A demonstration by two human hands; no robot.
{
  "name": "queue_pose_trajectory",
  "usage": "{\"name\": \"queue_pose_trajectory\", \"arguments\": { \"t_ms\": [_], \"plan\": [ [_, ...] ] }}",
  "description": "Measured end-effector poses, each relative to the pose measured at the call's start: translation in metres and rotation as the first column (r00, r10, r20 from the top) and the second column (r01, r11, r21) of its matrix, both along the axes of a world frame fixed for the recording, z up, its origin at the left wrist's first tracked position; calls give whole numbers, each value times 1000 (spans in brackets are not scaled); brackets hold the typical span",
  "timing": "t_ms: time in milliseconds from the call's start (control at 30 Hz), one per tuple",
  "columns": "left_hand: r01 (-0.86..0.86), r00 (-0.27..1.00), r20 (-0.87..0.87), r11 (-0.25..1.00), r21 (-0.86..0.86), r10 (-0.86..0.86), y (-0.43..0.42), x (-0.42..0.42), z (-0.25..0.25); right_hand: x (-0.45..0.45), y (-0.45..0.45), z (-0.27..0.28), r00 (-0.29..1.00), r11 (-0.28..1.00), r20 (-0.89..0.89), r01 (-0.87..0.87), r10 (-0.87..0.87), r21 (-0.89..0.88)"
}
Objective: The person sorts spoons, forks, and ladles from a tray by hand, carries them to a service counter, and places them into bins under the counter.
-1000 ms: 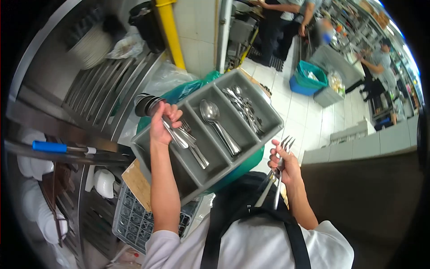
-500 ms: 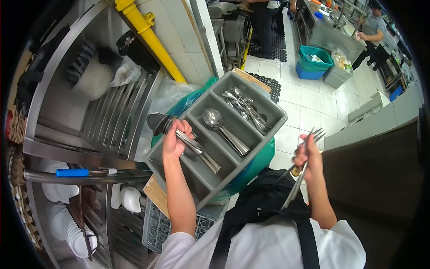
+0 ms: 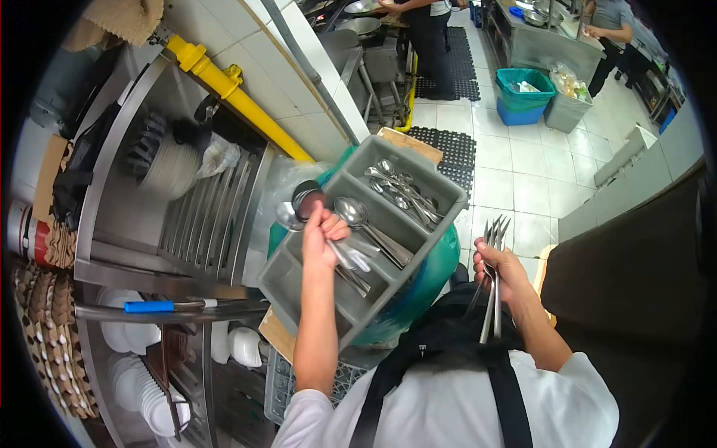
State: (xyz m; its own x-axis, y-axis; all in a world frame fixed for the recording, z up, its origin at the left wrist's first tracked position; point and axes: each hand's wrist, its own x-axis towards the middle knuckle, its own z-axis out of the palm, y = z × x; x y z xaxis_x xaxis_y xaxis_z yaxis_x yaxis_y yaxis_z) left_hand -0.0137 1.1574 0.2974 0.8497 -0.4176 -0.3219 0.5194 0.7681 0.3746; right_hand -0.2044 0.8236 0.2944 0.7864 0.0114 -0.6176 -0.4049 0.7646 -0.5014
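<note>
My left hand (image 3: 323,235) is closed round several spoons (image 3: 306,200), held above a grey cutlery tray (image 3: 373,306). Their dark-looking bowls stick out past my thumb, and their blurred handles slant down toward the tray. Under that hand, another spoon (image 3: 287,216) shows its bowl at the tray's left side, with handles visible in the compartment below. The middle compartment has large spoons (image 3: 358,215) lying together. Smaller spoons (image 3: 403,190) lie jumbled in the far compartment. To the right of the tray, my right hand (image 3: 502,270) grips several forks (image 3: 494,233), tines pointing away from me.
Green plastic (image 3: 429,280) surrounds the tray's base. At left, a steel rack (image 3: 213,216) holds stacked plates (image 3: 170,172) and white bowls (image 3: 157,403). A yellow pipe (image 3: 239,97) runs along the wall. Bins (image 3: 523,108) stand ahead, with people working beyond.
My left hand has moved right and slightly up with its spoons, uncovering one spoon bowl at the tray's left. My right hand has turned the forks more upright and shifted slightly left.
</note>
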Motion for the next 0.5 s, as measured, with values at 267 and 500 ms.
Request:
{"name": "queue_pose_trajectory", "arguments": {
  "t_ms": [267, 500],
  "plan": [
    [81, 996, 9, 916, -392, -85, -59, -68, 19, -16, -17, 3, 971, 969, 214, -151, 109, 193],
    [55, 963, 269, 960, -276, 22, -13, -143, 36, -39, 23, 25, 793, 836, 294, -443, 534, -322]
  ]
}}
